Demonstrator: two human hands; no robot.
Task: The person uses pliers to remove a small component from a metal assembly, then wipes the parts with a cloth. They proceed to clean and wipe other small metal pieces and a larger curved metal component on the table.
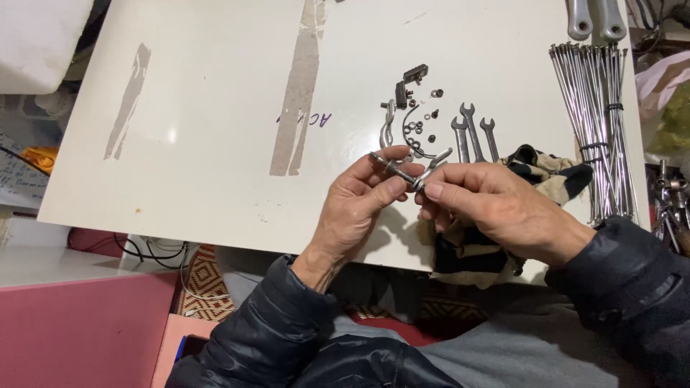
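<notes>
In the head view, the left hand (359,208) and the right hand (496,208) meet above the near edge of the white table (215,144), each with its fingers pinched narrow on a small metal bolt assembly (402,171) held between them, the left at its shaft and the right at the end near a curved metal arm. Just beyond the hands lie scattered nuts and washers (420,126), a curved metal piece (388,123), three small wrenches (474,133) and a dark patterned cloth (546,169) partly under the right hand. A bundle of spokes (596,108) lies well apart at the table's right edge.
</notes>
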